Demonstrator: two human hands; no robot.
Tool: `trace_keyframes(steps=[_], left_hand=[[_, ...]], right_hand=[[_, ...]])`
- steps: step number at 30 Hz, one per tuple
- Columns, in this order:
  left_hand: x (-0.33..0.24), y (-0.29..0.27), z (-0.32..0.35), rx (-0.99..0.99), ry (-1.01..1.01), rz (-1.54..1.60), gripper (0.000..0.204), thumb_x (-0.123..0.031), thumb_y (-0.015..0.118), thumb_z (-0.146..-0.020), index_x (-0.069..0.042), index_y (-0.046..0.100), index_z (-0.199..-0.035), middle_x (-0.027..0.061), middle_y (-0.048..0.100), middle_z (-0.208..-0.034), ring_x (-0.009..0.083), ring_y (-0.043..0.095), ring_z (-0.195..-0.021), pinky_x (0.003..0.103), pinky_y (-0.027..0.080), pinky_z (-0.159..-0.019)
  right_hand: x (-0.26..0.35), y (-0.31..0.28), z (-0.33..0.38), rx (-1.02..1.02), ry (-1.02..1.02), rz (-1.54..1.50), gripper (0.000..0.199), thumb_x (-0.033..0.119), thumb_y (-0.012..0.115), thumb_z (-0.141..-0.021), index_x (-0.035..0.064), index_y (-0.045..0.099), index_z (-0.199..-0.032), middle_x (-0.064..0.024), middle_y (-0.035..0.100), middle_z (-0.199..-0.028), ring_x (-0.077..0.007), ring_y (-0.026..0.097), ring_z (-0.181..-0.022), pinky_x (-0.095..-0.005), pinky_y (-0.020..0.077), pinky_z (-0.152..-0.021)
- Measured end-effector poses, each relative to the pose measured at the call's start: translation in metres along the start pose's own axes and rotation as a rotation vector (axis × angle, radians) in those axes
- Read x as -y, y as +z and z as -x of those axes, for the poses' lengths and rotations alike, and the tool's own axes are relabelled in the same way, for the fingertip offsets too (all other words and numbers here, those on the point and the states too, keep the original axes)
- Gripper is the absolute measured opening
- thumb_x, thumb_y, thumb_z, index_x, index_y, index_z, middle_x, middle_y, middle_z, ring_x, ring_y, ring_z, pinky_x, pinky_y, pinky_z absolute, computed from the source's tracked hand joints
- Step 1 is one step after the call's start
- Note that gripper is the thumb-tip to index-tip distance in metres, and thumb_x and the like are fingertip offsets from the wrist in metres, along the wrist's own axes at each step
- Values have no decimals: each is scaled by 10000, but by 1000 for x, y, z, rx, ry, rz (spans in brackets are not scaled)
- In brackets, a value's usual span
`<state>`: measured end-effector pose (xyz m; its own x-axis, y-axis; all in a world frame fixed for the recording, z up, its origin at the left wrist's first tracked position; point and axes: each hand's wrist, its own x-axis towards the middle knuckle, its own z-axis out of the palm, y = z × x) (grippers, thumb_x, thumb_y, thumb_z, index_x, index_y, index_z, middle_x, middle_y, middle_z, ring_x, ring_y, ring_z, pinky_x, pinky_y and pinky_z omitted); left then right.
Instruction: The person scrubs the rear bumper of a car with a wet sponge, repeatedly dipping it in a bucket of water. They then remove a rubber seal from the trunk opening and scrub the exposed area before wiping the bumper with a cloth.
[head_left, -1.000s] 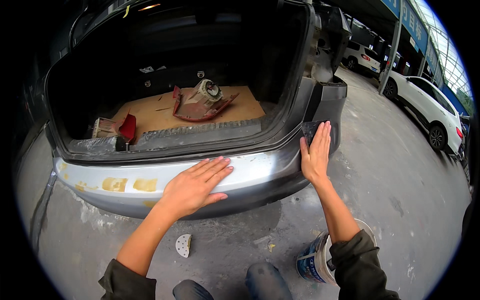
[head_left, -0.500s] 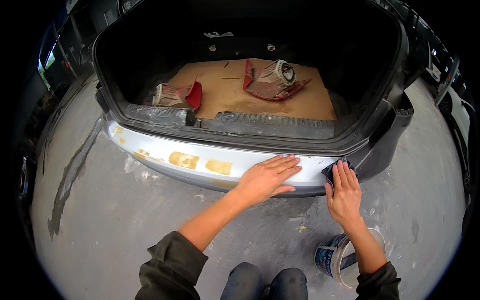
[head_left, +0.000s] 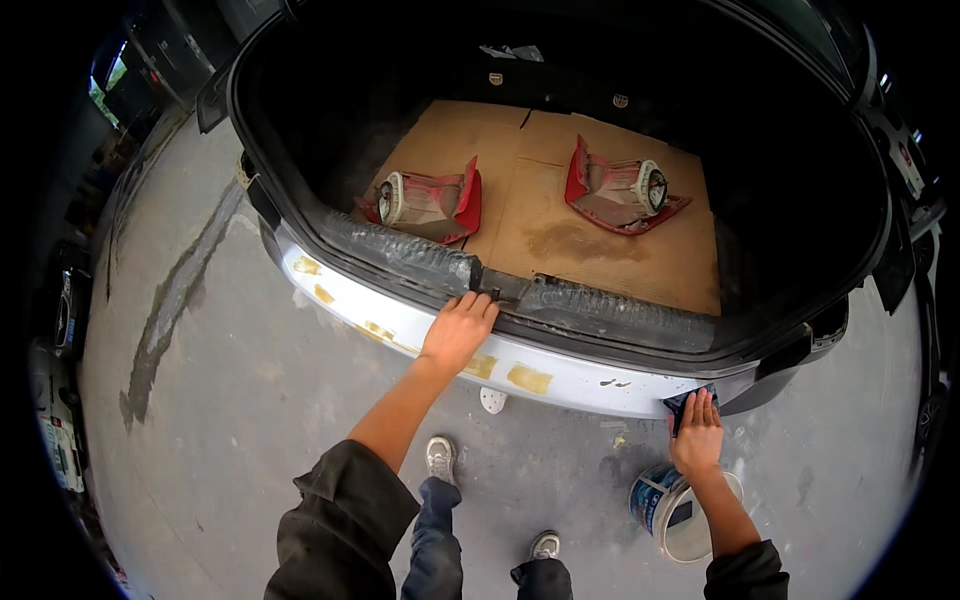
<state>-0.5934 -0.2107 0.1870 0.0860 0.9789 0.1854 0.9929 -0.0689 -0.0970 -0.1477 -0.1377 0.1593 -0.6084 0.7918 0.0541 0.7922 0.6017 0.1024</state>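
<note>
A silver rear bumper (head_left: 590,386) of a car runs across below the open trunk, with several yellowish-brown patches (head_left: 529,378) and small dark marks on it. My left hand (head_left: 459,330) bends its fingers over the trunk sill (head_left: 500,285) near its middle; the fingertips rest by the latch area. At the bumper's right end, my right hand (head_left: 699,439) presses a dark piece of sandpaper (head_left: 680,405) to the surface, fingers together over it. Part of the sheet is hidden under the fingers.
Two red tail lights, one left (head_left: 425,203) and one right (head_left: 625,187), lie on cardboard (head_left: 535,245) in the trunk. A bucket (head_left: 657,500) with a dark piece on its lid area stands beneath my right arm. My shoes (head_left: 440,458) are on the grey floor.
My left hand has moved from flat on the bumper up and left to the trunk sill. My right hand stays at the bumper's right end with the sandpaper. I stand taller, my feet showing.
</note>
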Motion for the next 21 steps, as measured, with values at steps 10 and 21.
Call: trace_keyframes(steps=[10, 21], left_hand=[[15, 15, -40, 191, 145, 231, 366, -84, 760, -590, -54, 605, -920, 91, 608, -902, 244, 584, -939, 346, 481, -819], [19, 17, -40, 161, 100, 351, 287, -95, 751, -567, -64, 619, -820, 82, 632, -858, 249, 605, -893, 349, 486, -810]], right_hand=[[122, -82, -47, -21, 714, -575, 421, 316, 456, -1027, -63, 613, -935, -293, 621, -774, -435, 615, -679, -476, 476, -655], [243, -56, -79, 134, 1140, -2054, 362, 123, 516, -945, -75, 586, -1240, -154, 659, -1158, -197, 618, -1075, -311, 467, -955]])
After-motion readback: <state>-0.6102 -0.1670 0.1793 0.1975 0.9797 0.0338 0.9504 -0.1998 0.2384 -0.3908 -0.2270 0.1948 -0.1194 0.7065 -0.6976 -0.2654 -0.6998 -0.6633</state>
